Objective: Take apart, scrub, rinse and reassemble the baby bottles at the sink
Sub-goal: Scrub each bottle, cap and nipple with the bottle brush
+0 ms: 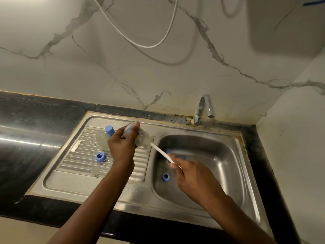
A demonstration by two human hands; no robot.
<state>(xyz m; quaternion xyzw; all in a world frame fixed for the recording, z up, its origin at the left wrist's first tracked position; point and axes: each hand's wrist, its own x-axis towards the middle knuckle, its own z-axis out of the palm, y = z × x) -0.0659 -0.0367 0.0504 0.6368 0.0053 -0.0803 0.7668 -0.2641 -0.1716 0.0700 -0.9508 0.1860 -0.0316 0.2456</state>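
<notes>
My left hand (123, 143) grips a clear baby bottle (140, 137) tilted over the edge between drainboard and basin. My right hand (190, 175) holds the white handle of a bottle brush (161, 152), whose head is inside the bottle's mouth. Behind my left hand, a second clear bottle (101, 138) and a blue cap (109, 131) rest on the drainboard. A blue screw ring (101, 156) and a clear teat (95, 170) lie on the drainboard ridges. Another blue ring (165, 176) sits in the basin, with more blue parts (181, 157) partly hidden behind my right hand.
The steel sink (228, 155) is set in a black counter (26, 138). A chrome tap (204, 108) stands at the back, with no water running. Marble wall rises behind and at the right. A white cable (149, 46) hangs on the wall.
</notes>
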